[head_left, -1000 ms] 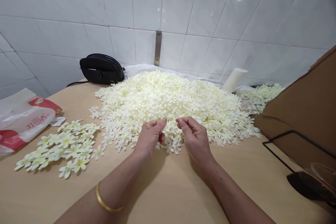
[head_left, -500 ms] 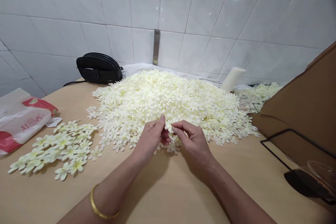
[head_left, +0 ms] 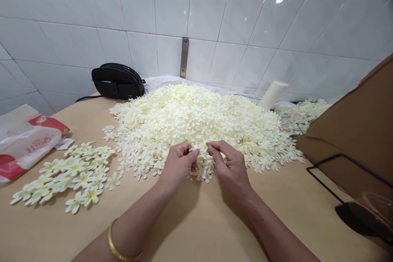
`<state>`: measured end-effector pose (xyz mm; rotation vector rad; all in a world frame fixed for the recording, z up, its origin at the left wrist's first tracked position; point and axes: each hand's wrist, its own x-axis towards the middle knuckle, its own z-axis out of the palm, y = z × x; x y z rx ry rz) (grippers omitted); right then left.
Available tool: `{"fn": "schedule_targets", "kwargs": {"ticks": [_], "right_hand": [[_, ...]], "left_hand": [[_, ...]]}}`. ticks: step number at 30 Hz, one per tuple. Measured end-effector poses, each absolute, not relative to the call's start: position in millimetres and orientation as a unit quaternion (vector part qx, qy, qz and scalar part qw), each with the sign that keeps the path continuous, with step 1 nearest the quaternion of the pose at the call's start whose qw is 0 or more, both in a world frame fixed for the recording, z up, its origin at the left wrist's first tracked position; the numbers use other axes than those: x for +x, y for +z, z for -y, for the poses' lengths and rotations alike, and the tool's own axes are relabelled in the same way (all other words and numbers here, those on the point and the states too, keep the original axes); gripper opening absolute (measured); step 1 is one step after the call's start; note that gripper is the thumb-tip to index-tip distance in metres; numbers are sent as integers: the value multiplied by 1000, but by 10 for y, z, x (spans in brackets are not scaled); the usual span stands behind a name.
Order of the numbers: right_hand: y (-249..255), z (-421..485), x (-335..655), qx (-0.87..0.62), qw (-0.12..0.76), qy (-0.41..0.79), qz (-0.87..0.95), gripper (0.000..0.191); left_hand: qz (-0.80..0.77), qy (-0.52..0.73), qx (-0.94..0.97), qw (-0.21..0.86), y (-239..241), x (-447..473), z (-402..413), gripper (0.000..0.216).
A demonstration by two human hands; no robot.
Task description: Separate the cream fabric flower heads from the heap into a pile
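We find the main pile of pale artificial flowers [head_left: 190,114] on the tabletop [head_left: 196,225], directly beyond both hands; its near edge lies behind and between the fingertips. A smaller group of flowers [head_left: 75,168] lies apart, to the left of the left hand [head_left: 178,166].

We note the left hand's thumb drawn in near its curled fingers, and the right hand's [head_left: 231,168] thumb and forefinger brought close in a pinch. We cannot tell whether either grips anything, as pale petals behind blend with whatever may be held.

Half a second ago the fingertips met at a flower; we now observe a gap between them. The smaller group appears unchanged.

The plastic bag [head_left: 27,143] and cardboard [head_left: 353,139] are cut off by the frame, and the pile hides the white roll's [head_left: 272,95] base.
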<state>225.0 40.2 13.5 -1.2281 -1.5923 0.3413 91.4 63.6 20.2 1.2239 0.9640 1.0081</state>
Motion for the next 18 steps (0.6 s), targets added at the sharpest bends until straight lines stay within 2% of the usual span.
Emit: {"fn": "schedule_targets", "kwargs": {"ticks": [11, 18], "right_hand": [[138, -390, 2234, -494, 529, 190, 664, 18], [166, -387, 2215, -496, 536, 229, 643, 23]], "left_hand": [[-389, 426, 525, 626, 191, 930, -612, 31], [-364, 429, 461, 686, 229, 954, -607, 34]]}}
